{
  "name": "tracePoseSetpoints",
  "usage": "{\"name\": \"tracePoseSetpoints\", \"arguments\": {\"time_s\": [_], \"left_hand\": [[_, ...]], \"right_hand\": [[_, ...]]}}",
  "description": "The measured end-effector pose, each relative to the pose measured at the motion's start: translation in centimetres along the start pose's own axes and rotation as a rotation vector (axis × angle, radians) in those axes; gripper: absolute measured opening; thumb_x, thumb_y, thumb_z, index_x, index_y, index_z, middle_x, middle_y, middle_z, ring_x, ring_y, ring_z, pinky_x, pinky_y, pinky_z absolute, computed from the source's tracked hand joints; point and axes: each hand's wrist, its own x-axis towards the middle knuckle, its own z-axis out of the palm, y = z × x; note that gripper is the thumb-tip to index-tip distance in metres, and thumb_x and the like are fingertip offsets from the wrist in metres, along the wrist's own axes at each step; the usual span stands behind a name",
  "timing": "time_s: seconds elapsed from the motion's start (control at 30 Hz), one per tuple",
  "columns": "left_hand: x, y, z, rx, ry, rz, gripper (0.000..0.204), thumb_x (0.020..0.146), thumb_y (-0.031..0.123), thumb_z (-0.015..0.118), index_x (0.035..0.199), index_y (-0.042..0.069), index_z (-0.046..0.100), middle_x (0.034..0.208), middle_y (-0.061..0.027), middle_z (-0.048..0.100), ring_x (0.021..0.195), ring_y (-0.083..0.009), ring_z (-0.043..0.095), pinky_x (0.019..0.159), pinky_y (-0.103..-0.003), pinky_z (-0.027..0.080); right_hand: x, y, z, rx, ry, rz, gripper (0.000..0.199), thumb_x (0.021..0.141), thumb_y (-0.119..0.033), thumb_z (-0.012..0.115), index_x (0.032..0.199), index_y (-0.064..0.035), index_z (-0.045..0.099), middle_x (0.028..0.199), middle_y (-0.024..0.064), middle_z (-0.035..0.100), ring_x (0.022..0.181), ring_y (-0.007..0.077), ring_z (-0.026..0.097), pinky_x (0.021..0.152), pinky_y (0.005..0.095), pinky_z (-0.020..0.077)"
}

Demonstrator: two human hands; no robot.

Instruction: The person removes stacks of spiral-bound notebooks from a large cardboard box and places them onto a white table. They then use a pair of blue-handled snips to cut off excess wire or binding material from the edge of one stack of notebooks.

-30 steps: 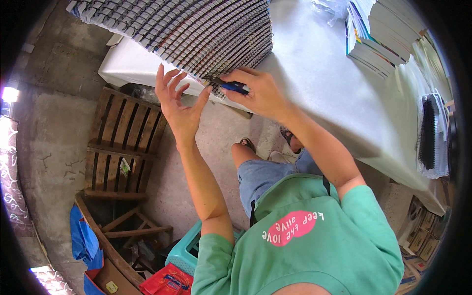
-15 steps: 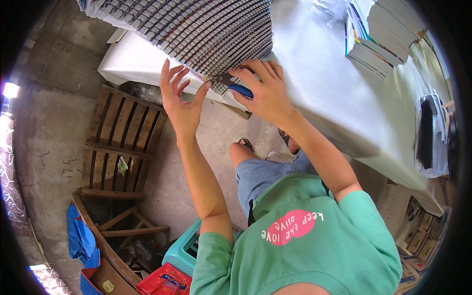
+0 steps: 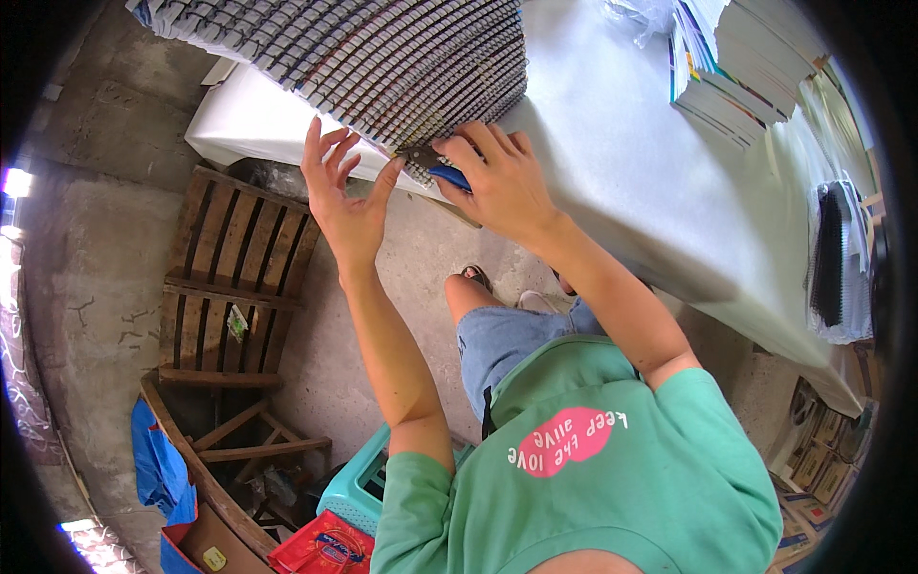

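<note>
A tall stack of spiral-bound notebooks [image 3: 382, 57] lies on a white-covered table [image 3: 612, 163], its wire spines facing me. My right hand [image 3: 497, 182] grips a blue-handled tool [image 3: 448, 176] whose tip touches the lowest spines near the stack's corner. My left hand [image 3: 344, 196] is raised beside the stack with fingers spread, its fingertips resting against the spines and holding nothing.
Another pile of books [image 3: 736, 67] stands at the table's far right, with a bundle of black wire coils [image 3: 834, 258] in plastic beyond. A wooden pallet [image 3: 234, 277] lies on the concrete floor at left. A teal stool [image 3: 359, 483], a red packet [image 3: 320, 547] and a blue cloth [image 3: 158, 459] sit below.
My right hand has shifted slightly right along the spines with the tool. My left hand stays against the stack, a little higher.
</note>
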Motion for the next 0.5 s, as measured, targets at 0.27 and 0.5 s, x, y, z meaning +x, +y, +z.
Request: {"name": "tracePoseSetpoints", "arguments": {"time_s": [0.27, 0.5], "left_hand": [[0.1, 0.1, 0.1, -0.007, -0.011, -0.016, 0.090, 0.066, 0.004, 0.081, 0.140, 0.009, 0.030, 0.123, -0.0115, 0.048, 0.109, -0.0226, 0.053, 0.088, -0.036, 0.046], [0.1, 0.3, 0.0, 0.013, -0.017, -0.036, 0.091, 0.065, 0.002, 0.081, 0.140, 0.008, 0.030, 0.123, -0.0117, 0.048, 0.109, -0.0232, 0.053, 0.089, -0.037, 0.045]], "right_hand": [[0.2, 0.3, 0.4, 0.085, 0.017, -0.002, 0.028, 0.073, -0.023, 0.070, 0.095, -0.0151, 0.056, 0.093, 0.0031, 0.056, 0.077, 0.0219, 0.058, 0.064, 0.0368, 0.0433], [1.2, -1.4, -1.4, 1.397, -0.487, 1.054, 0.020, 0.078, -0.021, 0.067, 0.090, -0.0086, 0.056, 0.071, 0.0066, 0.058, 0.060, 0.0281, 0.059, 0.056, 0.0361, 0.0472]]}}
